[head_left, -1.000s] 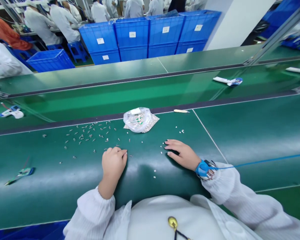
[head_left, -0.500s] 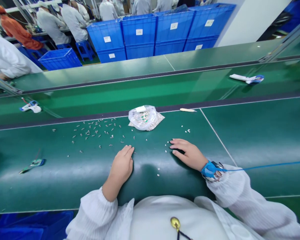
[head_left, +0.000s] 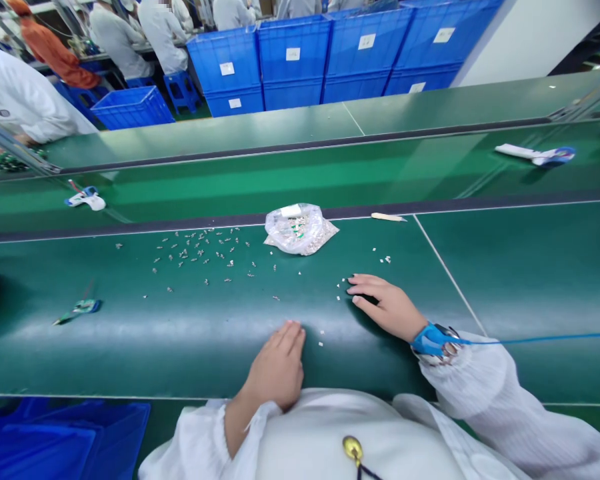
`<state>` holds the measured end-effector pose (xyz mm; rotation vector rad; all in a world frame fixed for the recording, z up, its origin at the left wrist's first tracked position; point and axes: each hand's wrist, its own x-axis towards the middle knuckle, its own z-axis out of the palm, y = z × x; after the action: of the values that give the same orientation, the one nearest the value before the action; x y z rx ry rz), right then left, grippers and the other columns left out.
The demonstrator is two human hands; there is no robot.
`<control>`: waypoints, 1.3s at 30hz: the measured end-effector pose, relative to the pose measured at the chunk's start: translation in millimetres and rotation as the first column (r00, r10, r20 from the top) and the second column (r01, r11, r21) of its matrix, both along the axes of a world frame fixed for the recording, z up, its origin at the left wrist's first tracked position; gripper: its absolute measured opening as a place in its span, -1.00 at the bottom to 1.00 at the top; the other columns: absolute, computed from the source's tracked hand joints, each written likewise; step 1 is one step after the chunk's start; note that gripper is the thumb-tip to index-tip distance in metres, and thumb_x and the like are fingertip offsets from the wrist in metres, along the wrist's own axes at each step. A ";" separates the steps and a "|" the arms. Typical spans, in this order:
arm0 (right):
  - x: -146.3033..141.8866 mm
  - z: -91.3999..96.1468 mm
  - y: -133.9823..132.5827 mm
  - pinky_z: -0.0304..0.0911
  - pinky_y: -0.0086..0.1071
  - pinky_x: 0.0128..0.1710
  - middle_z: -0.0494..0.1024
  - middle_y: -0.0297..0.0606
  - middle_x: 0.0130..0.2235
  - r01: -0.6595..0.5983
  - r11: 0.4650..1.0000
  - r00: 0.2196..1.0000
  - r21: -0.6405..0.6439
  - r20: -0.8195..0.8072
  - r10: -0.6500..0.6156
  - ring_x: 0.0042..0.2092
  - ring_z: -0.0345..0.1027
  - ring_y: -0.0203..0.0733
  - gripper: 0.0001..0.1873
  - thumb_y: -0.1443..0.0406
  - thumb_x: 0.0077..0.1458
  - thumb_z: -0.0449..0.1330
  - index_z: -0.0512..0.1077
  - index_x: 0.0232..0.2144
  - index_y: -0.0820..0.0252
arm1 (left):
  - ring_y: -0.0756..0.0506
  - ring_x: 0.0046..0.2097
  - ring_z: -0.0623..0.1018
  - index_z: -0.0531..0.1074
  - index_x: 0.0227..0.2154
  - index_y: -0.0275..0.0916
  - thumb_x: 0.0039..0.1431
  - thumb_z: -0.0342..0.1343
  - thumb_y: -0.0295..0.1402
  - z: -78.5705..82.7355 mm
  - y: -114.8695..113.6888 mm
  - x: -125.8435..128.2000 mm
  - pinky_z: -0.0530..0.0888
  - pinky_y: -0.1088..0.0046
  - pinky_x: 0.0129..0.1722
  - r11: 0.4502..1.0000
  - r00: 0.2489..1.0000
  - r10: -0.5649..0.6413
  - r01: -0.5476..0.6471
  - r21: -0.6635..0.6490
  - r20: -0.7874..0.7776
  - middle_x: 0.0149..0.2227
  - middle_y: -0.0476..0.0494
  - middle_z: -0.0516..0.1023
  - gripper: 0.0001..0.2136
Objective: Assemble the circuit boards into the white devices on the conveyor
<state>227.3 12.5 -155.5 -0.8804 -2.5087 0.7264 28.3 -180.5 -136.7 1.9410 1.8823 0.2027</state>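
My left hand (head_left: 280, 363) is palm down over the green bench top close to my body, fingers stretched out side by side, with nothing visible in it. Small white pieces (head_left: 321, 338) lie just right of its fingertips. My right hand (head_left: 387, 305) rests on the bench with fingers spread, its tips beside more tiny white chips (head_left: 339, 286). A blue strap (head_left: 430, 339) with a cord is round that wrist. Beyond both hands sits an open clear plastic bag (head_left: 300, 230) full of small parts. Little metallic parts (head_left: 195, 253) are scattered left of it.
A pale-handled pointed tool (head_left: 389, 217) lies near the bench's back edge. A small green circuit board (head_left: 86, 307) with wires is at left. White-and-blue devices (head_left: 86, 198) (head_left: 537, 155) lie on the green belt. Blue crates (head_left: 293, 57) and seated people (head_left: 163, 33) are behind.
My left hand has moved right and back toward my body, away from the scattered metallic parts. My right hand stays beside the white chips. The camera view has shifted slightly.
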 end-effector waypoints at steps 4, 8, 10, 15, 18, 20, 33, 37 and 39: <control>1.0 -1.7 1.7 0.36 -0.08 0.04 0.59 -0.17 -0.12 0.002 1.000 1.000 -0.003 -0.012 -0.002 0.00 0.43 -0.03 -0.75 0.24 0.09 0.09 0.56 -0.30 0.12 | -0.15 0.24 0.27 0.29 0.11 -0.32 0.00 -0.07 -0.58 8.2 20.2 17.8 0.29 0.24 0.20 0.984 0.983 -0.173 0.171 0.048 0.057 0.20 -0.25 0.32 -0.47; 1.8 -2.5 2.6 0.39 -0.10 0.00 0.60 -0.15 -0.15 0.015 1.000 1.000 0.000 -0.025 -0.015 -0.03 0.46 -0.03 -0.73 0.23 0.10 0.07 0.57 -0.32 0.15 | -0.10 0.22 0.31 0.32 0.07 -0.27 0.10 -0.03 -0.54 20.8 34.3 3.8 0.30 0.32 0.18 0.973 0.981 -0.195 0.192 0.132 0.016 0.16 -0.20 0.38 -0.57; 1.9 -2.4 2.6 0.39 -0.11 -0.01 0.60 -0.14 -0.15 0.022 1.000 0.999 -0.002 -0.028 -0.022 -0.03 0.46 -0.03 -0.72 0.23 0.11 0.07 0.57 -0.33 0.16 | -0.16 0.18 0.35 0.32 0.05 -0.25 0.17 0.02 -0.48 25.6 43.0 -16.3 0.30 0.16 0.16 0.978 0.994 -0.101 0.108 0.176 -0.048 0.13 -0.22 0.39 -0.64; 1.2 -1.9 2.4 0.39 -0.10 -0.01 0.60 -0.15 -0.16 0.034 0.999 0.999 -0.013 -0.035 -0.034 -0.04 0.46 -0.04 -0.73 0.24 0.10 0.07 0.57 -0.33 0.16 | -0.24 0.12 0.38 0.31 0.05 -0.23 0.22 0.08 -0.29 28.2 73.6 -69.0 0.34 -0.02 0.06 0.950 0.956 0.188 -0.119 0.290 -0.225 0.13 -0.23 0.33 -0.65; 0.9 -2.3 2.4 0.40 -0.11 -0.02 0.61 -0.15 -0.18 0.035 0.999 0.998 -0.014 -0.043 -0.035 -0.05 0.47 -0.04 -0.73 0.24 0.10 0.07 0.57 -0.34 0.16 | -0.24 0.12 0.37 0.30 0.06 -0.22 0.21 0.08 -0.28 26.2 87.6 -80.0 0.33 -0.03 0.07 0.948 0.930 0.192 -0.094 0.304 -0.312 0.14 -0.23 0.32 -0.64; 0.8 -2.9 2.4 0.40 -0.11 -0.02 0.62 -0.14 -0.19 0.039 0.999 0.998 -0.011 -0.051 -0.039 -0.06 0.47 -0.04 -0.73 0.24 0.10 0.07 0.57 -0.35 0.16 | -0.24 0.12 0.37 0.30 0.06 -0.22 0.21 0.09 -0.27 24.5 93.8 -80.4 0.32 -0.04 0.07 0.951 0.921 0.159 -0.046 0.305 -0.355 0.15 -0.23 0.32 -0.63; -0.3 -0.7 2.6 0.43 -0.11 -0.07 0.62 -0.11 -0.22 0.028 0.999 0.997 0.021 -0.069 -0.027 -0.09 0.49 -0.01 -0.70 0.24 0.12 0.05 0.57 -0.38 0.21 | -0.22 0.08 0.40 0.33 0.03 -0.23 0.21 0.07 -0.23 16.0 99.9 -81.5 0.35 -0.01 0.04 0.958 0.890 0.119 0.014 0.286 -0.439 0.10 -0.22 0.36 -0.65; -0.9 -0.5 2.4 0.44 -0.12 -0.08 0.62 -0.10 -0.23 0.031 0.999 0.997 0.024 -0.070 -0.029 -0.10 0.50 -0.01 -0.69 0.24 0.12 0.05 0.58 -0.38 0.21 | -0.25 0.14 0.35 0.31 0.06 -0.22 0.21 0.06 -0.19 22.2 86.4 -77.6 0.26 -0.07 0.11 0.967 0.893 0.134 -0.023 0.254 -0.429 0.13 -0.23 0.35 -0.61; -0.7 -0.7 2.2 0.44 -0.12 -0.08 0.62 -0.11 -0.23 0.034 0.999 0.997 0.024 -0.069 -0.033 -0.10 0.50 -0.02 -0.70 0.24 0.12 0.05 0.57 -0.38 0.21 | -0.27 0.18 0.31 0.28 0.09 -0.23 0.22 0.05 -0.17 25.6 76.7 -75.5 0.19 -0.12 0.14 0.972 0.898 0.138 -0.042 0.232 -0.418 0.13 -0.24 0.36 -0.57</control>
<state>226.7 14.7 -156.2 -0.8722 -2.4318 0.7011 -47.2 -103.8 -111.2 2.1841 2.3223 -0.0004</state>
